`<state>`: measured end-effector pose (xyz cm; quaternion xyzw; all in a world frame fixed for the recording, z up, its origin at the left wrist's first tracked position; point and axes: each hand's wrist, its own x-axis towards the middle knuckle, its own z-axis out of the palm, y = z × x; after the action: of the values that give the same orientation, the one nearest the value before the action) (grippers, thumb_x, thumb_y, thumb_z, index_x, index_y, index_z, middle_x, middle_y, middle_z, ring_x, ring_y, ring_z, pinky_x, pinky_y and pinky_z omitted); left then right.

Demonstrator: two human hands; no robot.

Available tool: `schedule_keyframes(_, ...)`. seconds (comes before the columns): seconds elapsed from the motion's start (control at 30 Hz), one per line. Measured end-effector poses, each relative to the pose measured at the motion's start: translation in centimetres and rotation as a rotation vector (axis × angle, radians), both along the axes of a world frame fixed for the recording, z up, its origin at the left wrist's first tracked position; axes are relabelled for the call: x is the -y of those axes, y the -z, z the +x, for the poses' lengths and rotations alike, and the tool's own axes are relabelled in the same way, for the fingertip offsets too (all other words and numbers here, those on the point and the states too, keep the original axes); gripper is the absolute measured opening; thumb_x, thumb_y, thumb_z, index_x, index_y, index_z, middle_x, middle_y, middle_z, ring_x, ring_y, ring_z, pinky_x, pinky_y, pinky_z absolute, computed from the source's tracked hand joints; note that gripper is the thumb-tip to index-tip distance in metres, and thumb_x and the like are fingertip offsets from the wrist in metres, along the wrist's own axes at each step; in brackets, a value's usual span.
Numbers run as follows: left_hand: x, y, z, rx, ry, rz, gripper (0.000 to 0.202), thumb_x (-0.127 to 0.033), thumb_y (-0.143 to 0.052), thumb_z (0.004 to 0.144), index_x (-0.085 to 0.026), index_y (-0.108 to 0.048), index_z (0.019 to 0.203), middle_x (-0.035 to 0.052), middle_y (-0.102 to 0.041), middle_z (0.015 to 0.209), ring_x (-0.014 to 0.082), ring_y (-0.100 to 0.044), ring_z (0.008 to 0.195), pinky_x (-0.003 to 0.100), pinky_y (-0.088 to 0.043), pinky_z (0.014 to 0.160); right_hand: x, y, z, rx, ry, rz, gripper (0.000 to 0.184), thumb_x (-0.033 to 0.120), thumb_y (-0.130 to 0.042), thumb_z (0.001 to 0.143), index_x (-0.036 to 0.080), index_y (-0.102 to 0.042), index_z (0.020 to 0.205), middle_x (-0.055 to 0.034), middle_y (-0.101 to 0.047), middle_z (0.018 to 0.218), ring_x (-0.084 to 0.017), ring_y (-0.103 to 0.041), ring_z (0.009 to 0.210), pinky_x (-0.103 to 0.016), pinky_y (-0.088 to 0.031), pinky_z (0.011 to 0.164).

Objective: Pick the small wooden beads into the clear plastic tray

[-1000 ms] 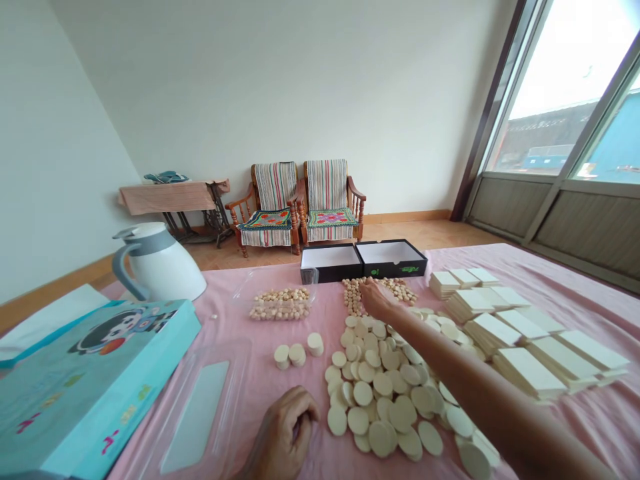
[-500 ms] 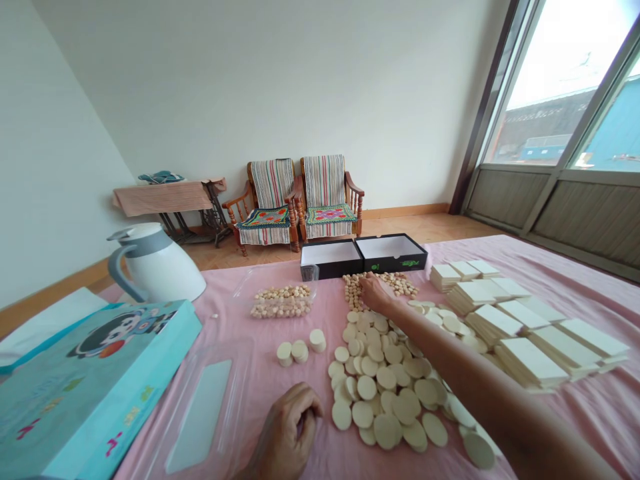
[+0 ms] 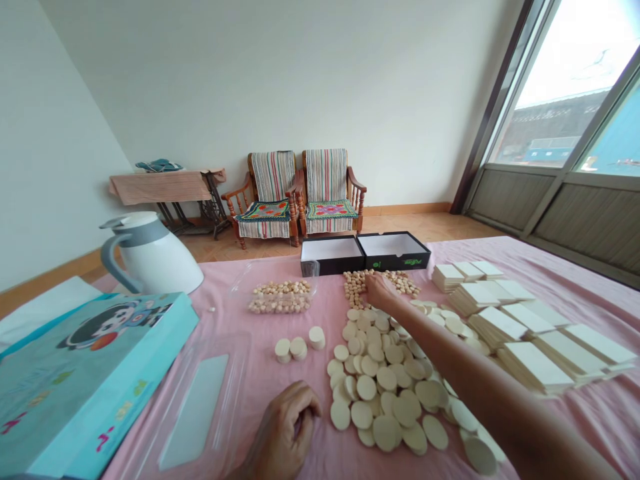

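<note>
My right hand (image 3: 381,292) reaches far forward, down among small round wooden beads (image 3: 356,285) at the back of the cloth. Its fingers are drawn together and pointed down; whatever is between them is too small to make out. Under and beside that forearm lies a heap of pale wooden discs (image 3: 385,380). Near the front edge, my left hand (image 3: 287,427) rests on the cloth in a loose fist, with nothing visible in it. Short stacks of discs (image 3: 299,348) stand just beyond it. A clear plastic container (image 3: 280,297) holds more beads.
On the right are several stacks of rectangular wooden pieces (image 3: 537,353). Two black open boxes (image 3: 395,252) sit at the back. To the left are a turquoise box (image 3: 105,373), a white jug (image 3: 160,257) and a clear plastic lid (image 3: 195,407) on the pink cloth (image 3: 270,383).
The view has shifted slightly. My right hand stays among the beads with barely any movement, and my left fist rests in the same place.
</note>
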<state>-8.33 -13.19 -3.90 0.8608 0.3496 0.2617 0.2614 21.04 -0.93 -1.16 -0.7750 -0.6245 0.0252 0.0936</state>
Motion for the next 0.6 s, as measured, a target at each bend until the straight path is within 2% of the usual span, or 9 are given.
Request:
schedule_keyframes(0.1, -0.1, 0.0, 0.0, -0.003, -0.003, 0.007, 0.021, -0.002, -0.04, 0.079, -0.017, -0.052, 0.072, 0.0013, -0.058, 0.072, 0.0119, -0.055, 0.068, 0.021, -0.04, 0.064, 0.1, -0.3, 0.2, -0.031, 0.014, 0.015, 0.015, 0.02, -0.066, 0.068, 0.011, -0.067, 0.08, -0.0138, -0.065, 0.087, -0.022, -0.062, 0.081, -0.025, -0.041, 0.064)
schedule_keyframes(0.23, -0.1, 0.1, 0.0, 0.002, -0.002, 0.007, 0.021, -0.001, -0.04, 0.078, -0.017, -0.052, 0.072, 0.0014, -0.058, 0.072, 0.0118, -0.055, 0.068, 0.02, -0.04, 0.063, -0.4, -1.4, -0.4, -0.069, 0.021, 0.133, 0.019, 0.009, -0.052, 0.072, 0.011, -0.065, 0.085, -0.0146, -0.064, 0.091, -0.02, -0.061, 0.082, -0.025, -0.04, 0.064)
schedule_keyframes(0.4, -0.1, 0.0, -0.1, 0.014, 0.011, -0.006, 0.021, -0.001, -0.04, 0.079, -0.017, -0.052, 0.072, 0.0015, -0.058, 0.072, 0.0117, -0.055, 0.068, 0.02, -0.041, 0.063, -1.8, -3.4, -4.4, -0.177, -0.182, 0.253, 0.021, 0.009, -0.049, 0.073, 0.018, -0.063, 0.086, -0.0022, -0.065, 0.087, -0.011, -0.059, 0.08, -0.017, -0.04, 0.068)
schedule_keyframes(0.5, -0.2, 0.0, -0.1, 0.021, 0.02, -0.015, 0.021, -0.002, -0.04, 0.079, -0.017, -0.052, 0.073, 0.0015, -0.058, 0.072, 0.0117, -0.056, 0.068, 0.02, -0.041, 0.063, -2.7, -4.3, -6.4, -0.309, -0.349, 0.311, 0.018, 0.017, -0.05, 0.079, 0.018, -0.062, 0.092, -0.0005, -0.066, 0.086, -0.009, -0.059, 0.075, -0.016, -0.041, 0.067)
schedule_keyframes(0.6, -0.3, 0.0, -0.2, 0.02, 0.03, -0.019, 0.021, -0.002, -0.039, 0.079, -0.017, -0.052, 0.073, 0.0016, -0.058, 0.073, 0.0117, -0.056, 0.07, 0.02, -0.041, 0.064, -3.6, -4.2, -5.9, -0.222, -0.297, 0.313, 0.023, 0.018, -0.046, 0.084, 0.018, -0.061, 0.1, -0.0031, -0.066, 0.093, -0.01, -0.059, 0.08, -0.018, -0.041, 0.07)
